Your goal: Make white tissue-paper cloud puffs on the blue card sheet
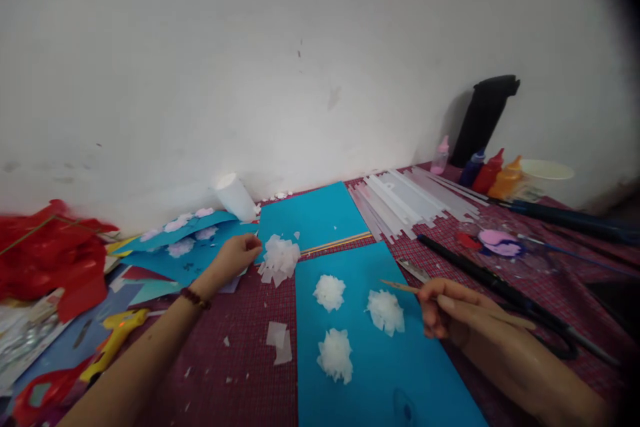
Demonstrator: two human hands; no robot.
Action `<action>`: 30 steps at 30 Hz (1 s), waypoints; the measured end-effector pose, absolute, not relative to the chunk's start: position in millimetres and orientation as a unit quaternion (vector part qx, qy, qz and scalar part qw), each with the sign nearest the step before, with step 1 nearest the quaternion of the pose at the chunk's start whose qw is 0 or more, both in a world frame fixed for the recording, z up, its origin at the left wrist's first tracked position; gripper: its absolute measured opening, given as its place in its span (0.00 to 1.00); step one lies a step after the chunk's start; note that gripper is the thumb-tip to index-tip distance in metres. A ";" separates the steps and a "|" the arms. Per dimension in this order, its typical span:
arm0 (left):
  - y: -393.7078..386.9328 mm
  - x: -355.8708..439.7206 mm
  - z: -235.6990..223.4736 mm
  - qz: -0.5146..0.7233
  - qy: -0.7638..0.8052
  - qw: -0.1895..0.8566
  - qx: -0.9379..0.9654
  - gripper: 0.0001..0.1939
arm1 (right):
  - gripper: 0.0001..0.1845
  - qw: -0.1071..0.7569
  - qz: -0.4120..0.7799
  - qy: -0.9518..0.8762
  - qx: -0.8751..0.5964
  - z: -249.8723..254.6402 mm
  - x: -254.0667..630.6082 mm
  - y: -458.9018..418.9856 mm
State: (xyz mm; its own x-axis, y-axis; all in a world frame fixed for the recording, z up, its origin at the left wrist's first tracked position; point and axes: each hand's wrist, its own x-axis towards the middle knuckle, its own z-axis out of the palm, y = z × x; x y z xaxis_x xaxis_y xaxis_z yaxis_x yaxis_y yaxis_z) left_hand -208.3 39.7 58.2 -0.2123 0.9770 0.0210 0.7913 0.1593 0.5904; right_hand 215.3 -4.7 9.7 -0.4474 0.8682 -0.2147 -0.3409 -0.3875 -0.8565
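My right hand (465,317) grips a thin wooden stick (397,286), its pointed end over the near blue sheet (370,373). Three ruffled white paper clusters sit on that sheet: one at the upper left (329,292), one at the lower left (335,355) and one on the right (385,311). At the left edge of the far blue sheet (315,210), my left hand (243,252) has its fingertips pinched together beside a pile of white paper squares (279,259). Whatever may be between those fingertips is too small to tell. A few loose squares (280,341) lie left of the near sheet.
White strips (400,200) lie at the back right, before several paint bottles (489,172). Scissors (415,271) rest beside my right hand. On the left are a yellow glue gun (117,333), red plastic (45,253) and a blue card with pale flowers (190,243). A wall stands behind.
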 end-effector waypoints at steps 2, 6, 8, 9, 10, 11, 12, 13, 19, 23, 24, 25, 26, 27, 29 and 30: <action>55.5 -209.7 50.0 0.257 0.740 0.171 0.597 0.10 | 0.08 0.397 0.757 -0.386 -0.347 10.8 214.6 -4.7; 68.1 -203.7 41.3 0.279 0.735 0.187 0.590 0.05 | 0.07 0.399 0.762 -0.378 -0.343 13.6 211.6 -6.3; 65.3 -200.2 46.0 0.303 0.732 0.205 0.575 0.05 | 0.07 0.400 0.764 -0.376 -0.338 15.0 210.7 -7.3; 61.8 -198.6 50.5 0.320 0.730 0.215 0.565 0.06 | 0.07 0.400 0.765 -0.377 -0.335 15.6 210.6 -7.8; 57.1 -196.8 55.8 0.338 0.727 0.226 0.553 0.07 | 0.08 0.401 0.765 -0.379 -0.332 16.0 210.6 -8.3; 51.4 -194.8 61.4 0.357 0.723 0.239 0.541 0.09 | 0.08 0.401 0.765 -0.382 -0.328 16.3 210.7 -8.9; 44.9 -192.3 67.0 0.377 0.717 0.254 0.529 0.09 | 0.08 0.402 0.764 -0.384 -0.326 16.6 210.7 -9.5; 38.0 -189.4 72.1 0.395 0.709 0.271 0.518 0.10 | 0.08 0.403 0.763 -0.388 -0.324 16.9 210.7 -10.2; -9.5 -161.3 81.6 0.434 0.679 0.366 0.466 0.16 | 0.09 0.402 0.750 -0.409 -0.329 18.0 207.4 -14.0; -49.1 -143.4 65.7 0.371 0.687 0.403 0.477 0.14 | 0.09 0.405 0.746 -0.419 -0.321 14.7 206.8 -14.5; -57.8 -140.9 60.6 0.335 0.691 0.405 0.496 0.13 | 0.09 0.405 0.745 -0.421 -0.321 13.7 207.0 -14.6; -64.8 -139.6 56.2 0.300 0.694 0.403 0.515 0.13 | 0.09 0.406 0.745 -0.421 -0.321 12.7 207.2 -14.8; -69.3 -139.7 53.0 0.271 0.697 0.396 0.534 0.12 | 0.09 0.406 0.745 -0.421 -0.321 11.9 207.2 -15.1; -70.7 -141.5 51.5 0.253 0.700 0.381 0.548 0.12 | 0.09 0.405 0.746 -0.420 -0.321 11.3 207.2 -15.5; -62.6 -150.1 54.8 0.255 0.713 0.329 0.565 0.13 | 0.08 0.401 0.747 -0.421 -0.323 10.7 206.5 -16.3; -53.1 -156.4 59.3 0.259 0.721 0.293 0.572 0.14 | 0.09 0.400 0.746 -0.423 -0.323 10.7 206.0 -16.7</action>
State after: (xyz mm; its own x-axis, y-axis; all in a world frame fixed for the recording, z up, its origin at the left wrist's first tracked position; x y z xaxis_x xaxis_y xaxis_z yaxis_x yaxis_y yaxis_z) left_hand -156.4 -53.1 59.3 -0.1745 0.9764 -0.1273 0.6731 0.2127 0.7083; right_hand 206.0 -16.7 10.7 -0.4713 0.8700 -0.1447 -0.3234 -0.3231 -0.8894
